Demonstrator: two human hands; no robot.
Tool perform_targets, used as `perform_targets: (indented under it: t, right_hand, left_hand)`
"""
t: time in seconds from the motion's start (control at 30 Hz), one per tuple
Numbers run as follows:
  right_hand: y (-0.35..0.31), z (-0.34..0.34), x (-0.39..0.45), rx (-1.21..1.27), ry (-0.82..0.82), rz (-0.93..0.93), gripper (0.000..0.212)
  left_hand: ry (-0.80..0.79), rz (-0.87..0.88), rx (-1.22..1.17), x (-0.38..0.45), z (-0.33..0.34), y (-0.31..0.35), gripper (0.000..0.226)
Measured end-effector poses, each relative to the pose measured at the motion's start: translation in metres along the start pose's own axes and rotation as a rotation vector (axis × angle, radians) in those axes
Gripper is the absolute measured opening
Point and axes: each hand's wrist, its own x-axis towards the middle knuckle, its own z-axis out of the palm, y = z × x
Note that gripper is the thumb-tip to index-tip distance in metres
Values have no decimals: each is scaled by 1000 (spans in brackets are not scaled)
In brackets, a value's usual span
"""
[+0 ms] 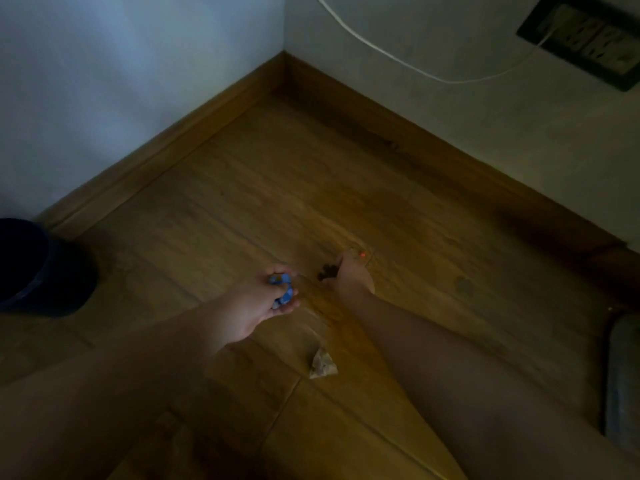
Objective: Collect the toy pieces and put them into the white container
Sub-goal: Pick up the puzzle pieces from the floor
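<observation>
The scene is dim. My left hand (263, 299) is curled around several blue toy pieces (283, 292) just above the wooden floor (277, 188). To its right, my right hand (349, 275) reaches down to the floor, its fingers closed on a small dark toy piece (327, 271). A tiny orange-red spot (362, 254) shows at the top of that hand. A pale triangular piece (322, 364) lies on the floor nearer to me, between my forearms. No white container is in view.
Two walls meet in the corner behind the hands, with a wooden skirting board (194, 126). A dark round object (38, 268) stands at the left edge. A white cable (398, 60) hangs to a wall socket (585, 39). A grey item (623, 379) lies at the right edge.
</observation>
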Motion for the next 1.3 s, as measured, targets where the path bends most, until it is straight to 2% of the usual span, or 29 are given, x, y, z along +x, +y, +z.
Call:
perform_targets:
  t: [0.1, 0.23, 0.33, 0.4, 0.5, 0.6, 0.67, 0.73, 0.83, 0.93, 1.0, 1.1, 1.3]
  right_hand:
    - [4, -5, -3, 188, 0, -28, 21]
    - [3, -11, -23, 669, -99, -80, 14]
    - [3, -22, -47, 864, -276, -90, 4]
    - [7, -26, -54, 891, -373, -89, 5]
    - [15, -35, -62, 704, -424, -140, 12]
    - [27, -50, -69, 697, -436, -199, 20]
    - [38, -60, -69, 678, -373, -169, 16]
    - [57, -68, -62, 687, -235, -90, 11]
    - [95, -83, -49, 743, 55, 83, 27]
    - [148, -101, -37, 470, 360, 309, 35]
    - [180, -110, -29, 413, 375, 434, 48]
    - [206, -110, -19, 193, 218, 455, 53]
    - [214, -97, 5, 403, 308, 575, 66]
  left_hand:
    - [84, 27, 64, 7, -3, -8, 26]
    - [224, 15, 71, 17, 4, -15, 21]
    - [255, -59, 44, 20, 15, -8, 43]
    - [179, -49, 41, 20, 20, -9, 53]
    - [-76, 38, 40, 16, 28, -14, 57]
    - [-185, 54, 69, 13, 42, -13, 36]
    - [-225, 16, 92, 14, 51, -12, 26]
    - [-256, -3, 105, 17, 59, -13, 25]
    - [-268, 1, 62, 19, 74, -10, 23]
    - [-295, 15, 25, 20, 92, -10, 23]
    - [-330, 29, 18, 21, 99, -10, 24]
    - [-354, 13, -29, 22, 101, -12, 25]
    - [-307, -62, -103, 25, 84, -21, 25]
